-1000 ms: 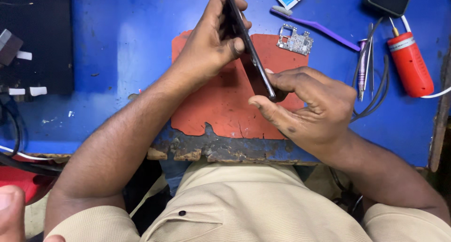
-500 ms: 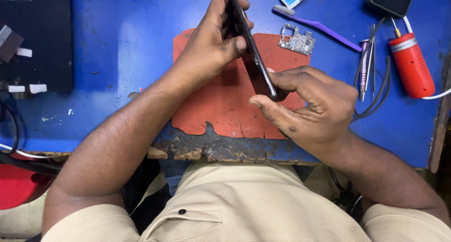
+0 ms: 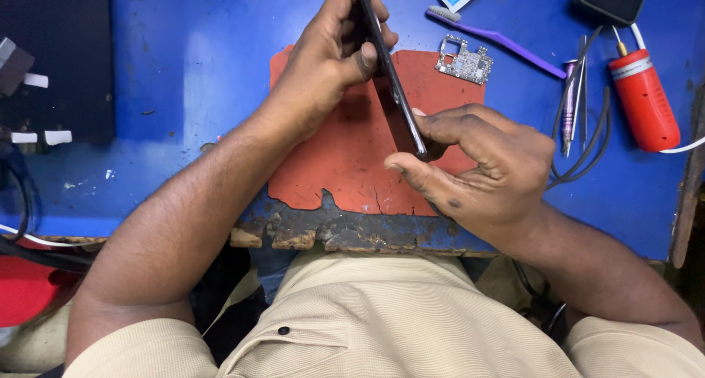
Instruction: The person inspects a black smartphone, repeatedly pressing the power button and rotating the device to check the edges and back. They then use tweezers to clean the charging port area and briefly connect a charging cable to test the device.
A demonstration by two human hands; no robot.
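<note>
- Nearest, the right hand pinches the lower end of a dark smartphone, thumb and fingers clamped on its edge.
- Held edge-up above the orange work mat, the phone's long axis runs diagonally away, upper end toward the bench's far side.
- The left hand grips that upper end.
- Beyond, a bare circuit board lies out on the mat, so the phone looks already gutted; refitting appears undone.

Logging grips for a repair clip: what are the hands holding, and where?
Both hold a black phone edge-on: left hand at its far end, right hand at its near end.
</note>
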